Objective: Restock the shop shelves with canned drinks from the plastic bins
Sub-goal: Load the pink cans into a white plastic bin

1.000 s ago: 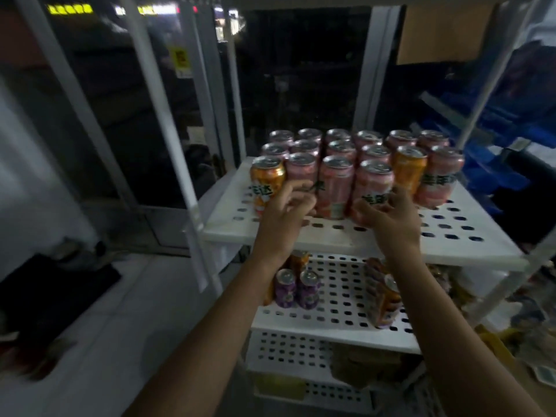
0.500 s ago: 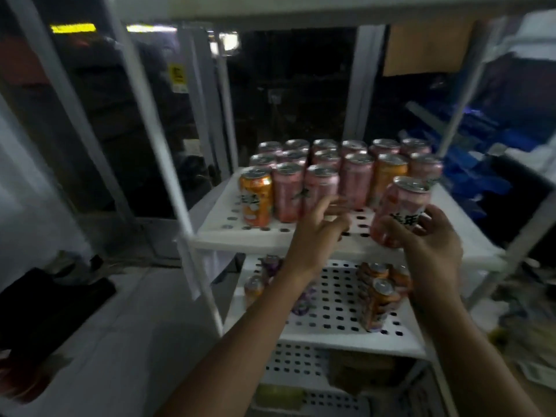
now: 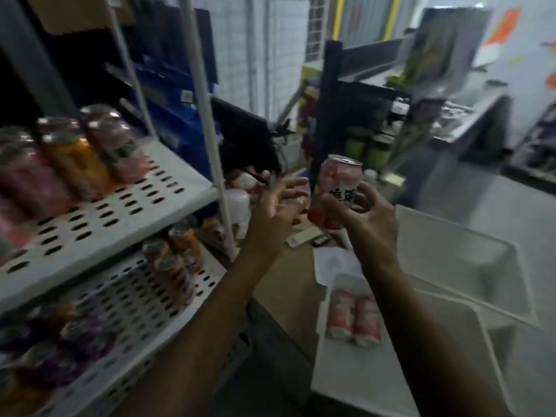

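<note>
My right hand [image 3: 365, 216] grips a pink can [image 3: 337, 188] upright in mid-air, right of the white perforated shelf unit [image 3: 99, 218]. My left hand [image 3: 278, 206] hovers just left of the can, fingers spread and holding nothing. Pink and orange cans [image 3: 78, 158] stand on the upper shelf at the left. Orange cans [image 3: 174, 260] and purple cans [image 3: 75, 341] sit on the shelf below. A white plastic bin [image 3: 451, 356] at the lower right holds two pink cans [image 3: 355, 322] lying on their sides.
A second white bin [image 3: 469, 260] stands behind the first. A cardboard box [image 3: 288, 290] with papers lies between shelf and bins. A dark rack [image 3: 355, 109] with green-lidded jars stands behind, and a counter [image 3: 481, 115] at the far right.
The view swung right, away from the shelf toward the bins. My right hand lifted a pink can off the upper shelf and carried it right; my left hand left the shelf cans.
</note>
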`<action>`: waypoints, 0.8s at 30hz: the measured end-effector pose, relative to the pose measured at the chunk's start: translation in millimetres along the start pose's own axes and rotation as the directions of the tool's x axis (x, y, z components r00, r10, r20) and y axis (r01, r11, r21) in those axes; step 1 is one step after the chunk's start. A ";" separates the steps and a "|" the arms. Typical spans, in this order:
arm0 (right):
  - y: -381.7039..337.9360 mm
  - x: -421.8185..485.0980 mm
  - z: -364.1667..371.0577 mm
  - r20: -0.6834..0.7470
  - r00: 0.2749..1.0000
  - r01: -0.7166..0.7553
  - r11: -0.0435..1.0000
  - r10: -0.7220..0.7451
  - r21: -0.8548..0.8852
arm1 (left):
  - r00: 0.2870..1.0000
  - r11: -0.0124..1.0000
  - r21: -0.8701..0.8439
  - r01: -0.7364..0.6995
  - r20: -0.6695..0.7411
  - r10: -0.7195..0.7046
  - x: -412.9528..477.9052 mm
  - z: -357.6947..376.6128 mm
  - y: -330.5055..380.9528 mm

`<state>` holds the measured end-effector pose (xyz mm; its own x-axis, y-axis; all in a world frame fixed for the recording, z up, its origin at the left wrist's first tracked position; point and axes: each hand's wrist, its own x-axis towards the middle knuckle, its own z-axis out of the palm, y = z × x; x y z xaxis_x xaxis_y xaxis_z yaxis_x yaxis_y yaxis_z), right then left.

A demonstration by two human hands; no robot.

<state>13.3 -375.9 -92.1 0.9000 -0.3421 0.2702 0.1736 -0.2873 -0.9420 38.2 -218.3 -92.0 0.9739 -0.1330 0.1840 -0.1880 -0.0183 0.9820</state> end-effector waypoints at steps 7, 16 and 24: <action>97.3 -33.9 -116.7 -0.254 0.932 -0.300 0.944 0.259 -0.137 | 0.957 0.990 0.022 0.143 0.251 -0.144 -14.9 119.9 -62.9; 224.2 -78.2 -144.5 -0.286 0.765 -0.636 0.747 0.577 -0.193 | 0.879 0.924 0.102 0.368 0.285 -0.382 -54.0 171.3 -169.3; 295.2 -85.1 -134.7 -0.247 0.683 -0.726 0.602 0.687 -0.333 | 0.847 0.875 0.105 0.472 0.223 -0.483 -68.1 181.7 -225.1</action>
<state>-65.9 -552.1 -366.3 0.6356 -0.6520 -0.4134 -0.6819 -0.2230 -0.6966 -9.0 -385.2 -333.3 0.8869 -0.3251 -0.3282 0.2814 -0.1832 0.9419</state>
